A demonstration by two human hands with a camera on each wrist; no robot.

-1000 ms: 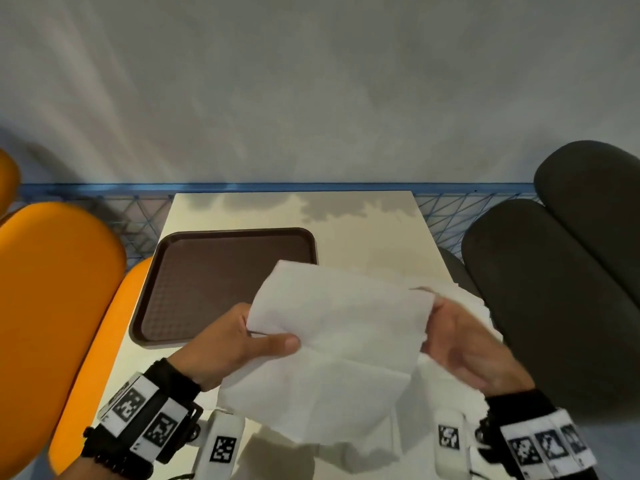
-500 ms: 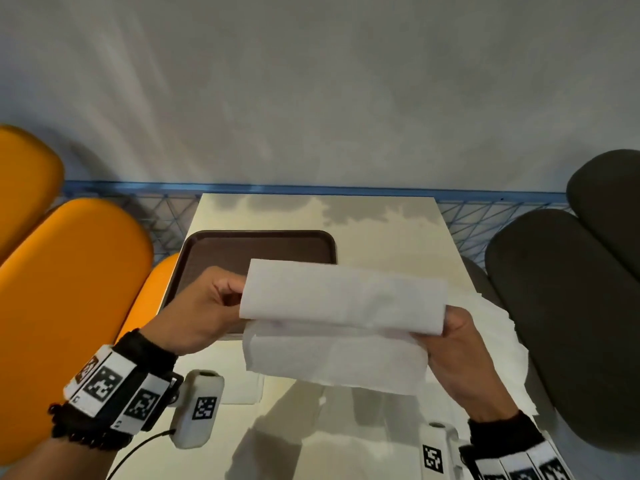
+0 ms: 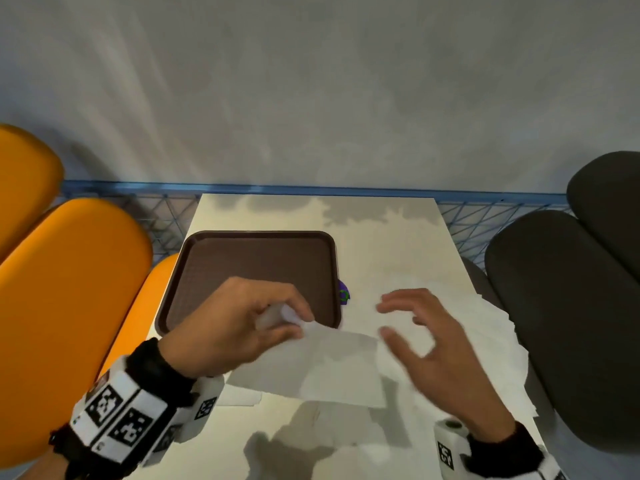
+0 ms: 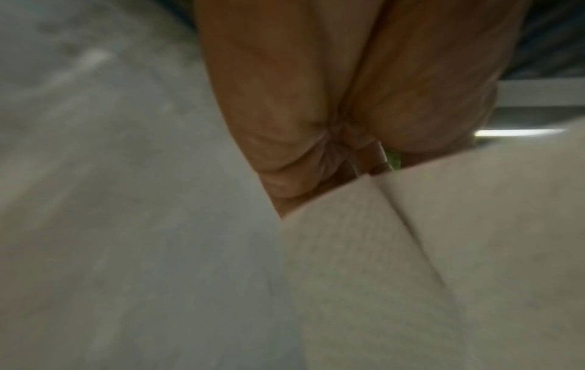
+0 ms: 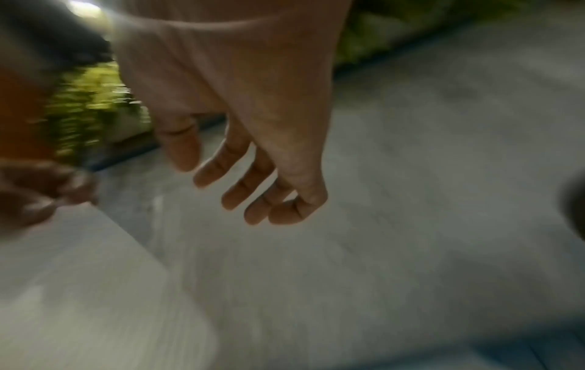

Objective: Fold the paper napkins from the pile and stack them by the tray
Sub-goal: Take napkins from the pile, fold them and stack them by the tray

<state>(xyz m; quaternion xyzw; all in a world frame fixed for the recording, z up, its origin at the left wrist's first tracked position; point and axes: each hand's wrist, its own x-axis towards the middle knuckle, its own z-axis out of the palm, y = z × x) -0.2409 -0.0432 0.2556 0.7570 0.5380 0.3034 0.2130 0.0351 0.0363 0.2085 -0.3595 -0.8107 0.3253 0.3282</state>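
Pale table (image 3: 381, 237), brown tray (image 3: 256, 268), loose napkin pile (image 3: 485, 327) at right

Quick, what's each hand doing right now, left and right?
Left hand: pinching one end of the folded paper napkin.
Right hand: open, fingers spread, holding nothing.

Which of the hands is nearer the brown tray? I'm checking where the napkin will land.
Left. The left hand hangs over the tray's near right corner, pinching the napkin; the right hand hovers open off to the tray's right.
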